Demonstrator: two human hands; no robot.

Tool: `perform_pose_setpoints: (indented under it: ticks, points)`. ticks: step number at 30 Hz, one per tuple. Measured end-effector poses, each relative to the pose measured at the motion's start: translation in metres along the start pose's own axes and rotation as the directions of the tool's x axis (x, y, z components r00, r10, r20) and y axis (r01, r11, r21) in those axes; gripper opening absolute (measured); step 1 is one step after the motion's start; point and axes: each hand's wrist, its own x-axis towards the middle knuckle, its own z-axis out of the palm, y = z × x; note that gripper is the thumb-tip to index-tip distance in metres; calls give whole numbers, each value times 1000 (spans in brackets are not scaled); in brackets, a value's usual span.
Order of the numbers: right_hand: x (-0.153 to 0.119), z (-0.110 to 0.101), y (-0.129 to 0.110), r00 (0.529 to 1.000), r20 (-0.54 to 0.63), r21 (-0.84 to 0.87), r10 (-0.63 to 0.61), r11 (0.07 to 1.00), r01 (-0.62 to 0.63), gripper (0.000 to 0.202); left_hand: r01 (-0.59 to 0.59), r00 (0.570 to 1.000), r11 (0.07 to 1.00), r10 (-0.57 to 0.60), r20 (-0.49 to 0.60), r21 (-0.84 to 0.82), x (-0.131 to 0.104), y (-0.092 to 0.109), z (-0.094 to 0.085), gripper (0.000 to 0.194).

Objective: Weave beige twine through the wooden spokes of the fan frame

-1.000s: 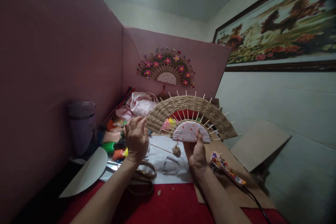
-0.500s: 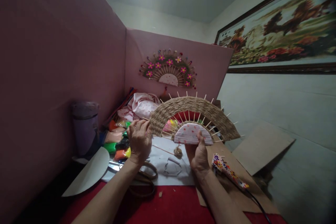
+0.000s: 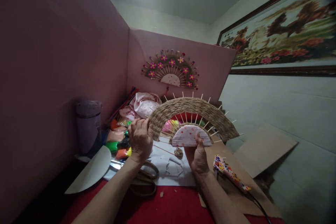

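Note:
A woven straw fan [image 3: 189, 104] with thin sticks poking past its outer edge is held up over the table. Its half-round base [image 3: 187, 135] is covered in white cloth with red dots. My right hand [image 3: 199, 155] grips this base from below, thumb on the front and the other fingers behind it. At the fan's left end, my left hand [image 3: 140, 138] has its fingers bent round the woven edge, fingertips partly hidden. A small ball of twine [image 3: 178, 152] lies on white paper beneath the fan.
Scissors [image 3: 147, 178] and a white half-disc [image 3: 91, 171] lie left. Behind them are bags of coloured clay [image 3: 112, 146] and a purple bottle [image 3: 88, 127]. A floral glue gun [image 3: 231, 173] rests right on cardboard [image 3: 258, 199]. A decorated fan [image 3: 172, 62] is on the pink panel.
The fan has tilted and turned slightly in my hands, its base shifting a little left. The view has moved slightly, and both hands keep their hold.

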Motion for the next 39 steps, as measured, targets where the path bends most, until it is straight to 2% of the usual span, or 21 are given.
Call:
perform_pose_setpoints:
  ticks: [5, 11, 14, 19, 27, 33, 39]
  points:
    - [0, 1, 0, 1000, -1, 17, -2, 1000, 2, 20, -6, 1000, 1000, 7, 18, -19, -2, 1, -1, 31]
    - [0, -5, 5, 1000, 13, -43, 11, 999, -11, 24, 4, 997, 1000, -2, -71, 22, 2, 0, -1, 35]
    - [-3, -6, 7, 999, 27, -89, 30, 996, -28, 22, 4, 999, 999, -2, -43, 36, 3, -1, -1, 38]
    - [-5, -4, 7, 999, 27, -63, 23, 998, -22, 21, 0, 1000, 1000, 0, 4, 30, 2, 0, -2, 38]
    - [-3, -7, 8, 998, -11, -72, 54, 996, -55, 21, 21, 999, 1000, -21, -34, 17, 3, 0, -3, 42]
    - [-8, -3, 9, 997, 54, -105, 47, 994, -41, 24, 46, 999, 995, -47, 9, 93, 4, 0, -4, 46]
    - [-6, -6, 11, 995, 95, -93, 36, 995, -27, 26, 48, 997, 994, -53, 47, 101, 3, 0, -4, 45]
